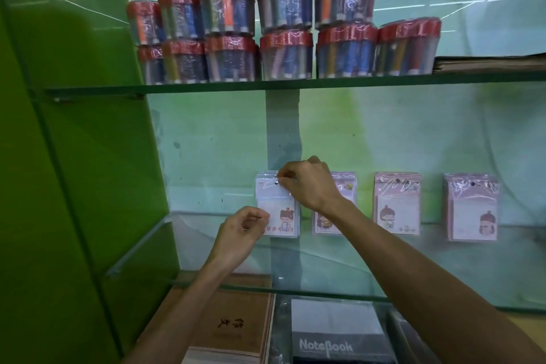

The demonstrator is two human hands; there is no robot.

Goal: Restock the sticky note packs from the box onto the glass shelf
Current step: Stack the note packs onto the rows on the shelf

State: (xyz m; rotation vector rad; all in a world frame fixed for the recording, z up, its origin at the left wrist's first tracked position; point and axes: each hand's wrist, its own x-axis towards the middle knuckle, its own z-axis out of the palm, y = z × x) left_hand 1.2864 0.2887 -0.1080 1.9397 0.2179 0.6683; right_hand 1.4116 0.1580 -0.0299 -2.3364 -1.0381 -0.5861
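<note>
- Right hand (310, 183) pinches the top of a sticky note pack (277, 207), left hand (240, 230) grips its lower edge, standing it at the back of the glass shelf (354, 260).
- Three more packs (397, 204) stand alongside; looks well underway.
- Box out of view, so what's left is unclear.

Packs (396, 204) upright on glass shelf (325, 260)

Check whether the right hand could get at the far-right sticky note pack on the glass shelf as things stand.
Probably yes. The far-right pack stands in the open on the glass shelf with nothing in front, but the right hand is pinching the leftmost pack and must release it first.
</note>
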